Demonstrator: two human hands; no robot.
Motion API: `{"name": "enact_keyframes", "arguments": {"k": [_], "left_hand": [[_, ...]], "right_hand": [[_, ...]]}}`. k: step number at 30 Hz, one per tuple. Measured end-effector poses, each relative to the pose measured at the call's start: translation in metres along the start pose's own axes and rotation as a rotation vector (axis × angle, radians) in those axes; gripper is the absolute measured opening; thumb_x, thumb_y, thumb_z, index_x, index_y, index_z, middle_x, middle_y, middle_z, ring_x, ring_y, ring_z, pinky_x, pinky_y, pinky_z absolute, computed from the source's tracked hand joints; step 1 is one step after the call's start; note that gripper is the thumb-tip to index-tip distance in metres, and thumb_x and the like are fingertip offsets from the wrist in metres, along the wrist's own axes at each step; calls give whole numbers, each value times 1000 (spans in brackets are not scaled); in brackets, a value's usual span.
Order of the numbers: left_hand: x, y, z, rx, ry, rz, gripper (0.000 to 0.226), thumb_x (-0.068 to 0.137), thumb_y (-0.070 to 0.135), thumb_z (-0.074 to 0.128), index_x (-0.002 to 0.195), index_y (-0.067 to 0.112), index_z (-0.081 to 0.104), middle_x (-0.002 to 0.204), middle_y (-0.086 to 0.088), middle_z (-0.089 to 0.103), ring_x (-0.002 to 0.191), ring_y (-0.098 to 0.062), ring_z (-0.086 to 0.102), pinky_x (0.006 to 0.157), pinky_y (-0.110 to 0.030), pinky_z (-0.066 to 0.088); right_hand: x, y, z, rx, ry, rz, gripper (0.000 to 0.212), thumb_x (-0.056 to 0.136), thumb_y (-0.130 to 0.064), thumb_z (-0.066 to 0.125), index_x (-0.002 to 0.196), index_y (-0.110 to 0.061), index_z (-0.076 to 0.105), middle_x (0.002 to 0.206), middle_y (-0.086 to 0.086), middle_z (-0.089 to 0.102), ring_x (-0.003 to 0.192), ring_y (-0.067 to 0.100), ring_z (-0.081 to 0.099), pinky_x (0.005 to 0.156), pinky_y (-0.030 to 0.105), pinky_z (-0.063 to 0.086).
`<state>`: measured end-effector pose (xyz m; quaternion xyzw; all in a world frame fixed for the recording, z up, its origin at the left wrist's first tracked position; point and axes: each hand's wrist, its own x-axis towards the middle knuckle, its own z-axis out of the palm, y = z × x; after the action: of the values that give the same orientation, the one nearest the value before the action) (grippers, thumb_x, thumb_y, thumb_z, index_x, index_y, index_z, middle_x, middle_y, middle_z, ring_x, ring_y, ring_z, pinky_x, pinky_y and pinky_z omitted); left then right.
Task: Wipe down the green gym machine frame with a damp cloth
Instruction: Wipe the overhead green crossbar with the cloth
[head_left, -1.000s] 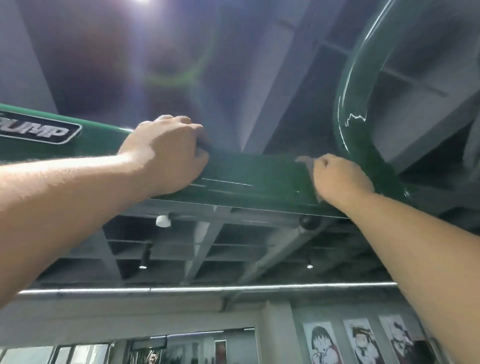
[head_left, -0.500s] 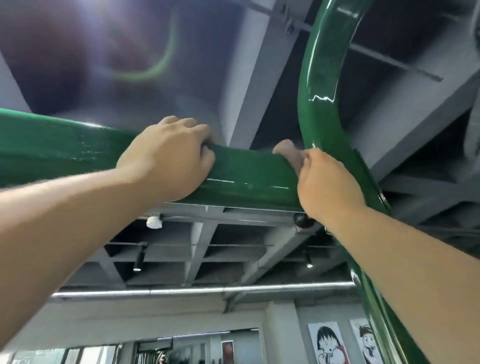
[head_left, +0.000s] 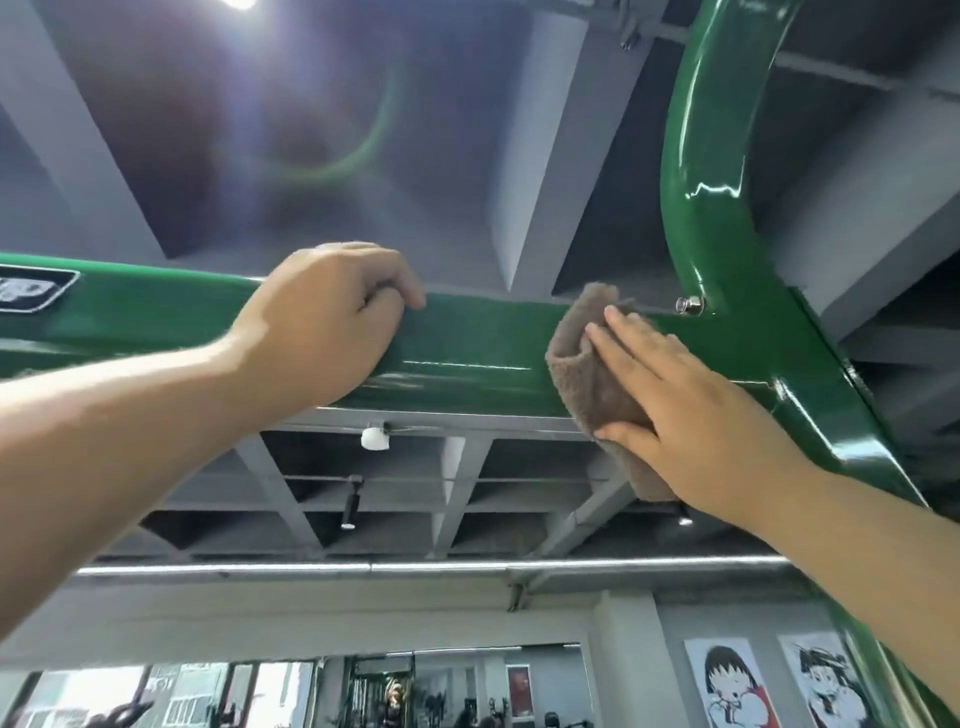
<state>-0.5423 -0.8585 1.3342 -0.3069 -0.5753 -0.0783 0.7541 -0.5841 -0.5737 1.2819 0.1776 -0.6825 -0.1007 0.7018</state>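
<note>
The right hand (head_left: 691, 410) lies flat, fingers straight and spread, and presses a brown fuzzy cloth (head_left: 592, 374) against the side of the green crossbar (head_left: 467, 338). No finger curls around the cloth, so only the push of the palm holds it there. The top of the cloth pokes up over the bar and the bottom hangs down under it. The left hand (head_left: 332, 322) is further along the same bar, with its fingers curled over the top and holding on. The bar is high up, above the person's head, and both arms reach up to it. I think the cloth could slip out and fall if the flat hand lets up its push, because nothing pinches it. A wet, shiny bar could also make the holding hand slide. Just beside the cloth is a small silver bolt (head_left: 690, 305), where the bar meets a curved green tube (head_left: 701, 156); the fuzzy cloth could catch on it. The holding hand sits in the way of a wipe toward the black logo plate (head_left: 31, 288). Behind are grey ceiling beams (head_left: 545, 156), a bright ceiling lamp (head_left: 236, 2), a long silver pipe (head_left: 363, 567) and cartoon posters (head_left: 727, 680) on the wall.
</note>
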Motion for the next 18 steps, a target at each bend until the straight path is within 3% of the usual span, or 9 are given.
{"name": "enact_keyframes", "arguments": {"k": [3,5,7,8,11,13,15,18], "left_hand": [[-6,-24,-39,89,87,-13,31,82,18,40,88,19,71,90,0,65,83,-19,51,79,-29,40],[-12,-44,-69,148,121,-59,29,86,17,42,92,20,71,93,-1,64,90,-23,56,81,-30,42],[-20,-72,-100,177,117,-138,28,91,9,46,101,16,71,100,-3,63,95,-12,58,83,-22,40],[-26,-88,-117,201,101,-189,29,91,5,46,103,16,70,103,-3,61,97,-7,57,83,-18,39],[-48,-146,-168,326,-12,-340,32,93,13,42,114,27,62,129,-3,55,120,-21,47,97,-32,35],[-64,-177,-196,348,-105,-382,37,93,19,38,124,28,58,140,0,51,129,-21,42,104,-33,32],[-77,-198,-214,337,-181,-340,48,88,26,34,130,27,55,144,4,49,133,-18,40,107,-30,30],[-93,-225,-240,320,-230,-240,51,88,21,36,137,27,51,148,10,45,136,-13,35,108,-26,25]], "right_hand": [[27,-60,6,28,75,-50,86,92,-43,61,152,-26,2,165,-1,5,151,14,6,118,27,-4],[53,-106,6,41,101,-111,83,92,-42,63,156,-20,14,164,4,14,151,20,15,116,27,-3],[80,-153,2,82,132,-171,79,92,-40,63,155,-15,22,163,8,18,150,25,19,117,27,0],[94,-178,2,98,124,-208,79,94,-41,60,156,-14,19,163,8,15,151,25,15,118,26,-1],[134,-250,3,129,80,-266,81,99,-48,48,157,-20,0,165,1,-3,153,17,-2,120,25,-6],[153,-293,2,128,78,-266,83,99,-51,46,157,-20,-4,165,2,-8,153,18,-7,122,27,-6],[167,-328,3,120,88,-243,84,98,-53,45,157,-19,-4,165,4,-9,152,20,-10,123,30,-6],[187,-383,4,117,119,-220,80,99,-54,43,158,-21,1,166,2,-4,153,20,-9,124,33,-5]]}}
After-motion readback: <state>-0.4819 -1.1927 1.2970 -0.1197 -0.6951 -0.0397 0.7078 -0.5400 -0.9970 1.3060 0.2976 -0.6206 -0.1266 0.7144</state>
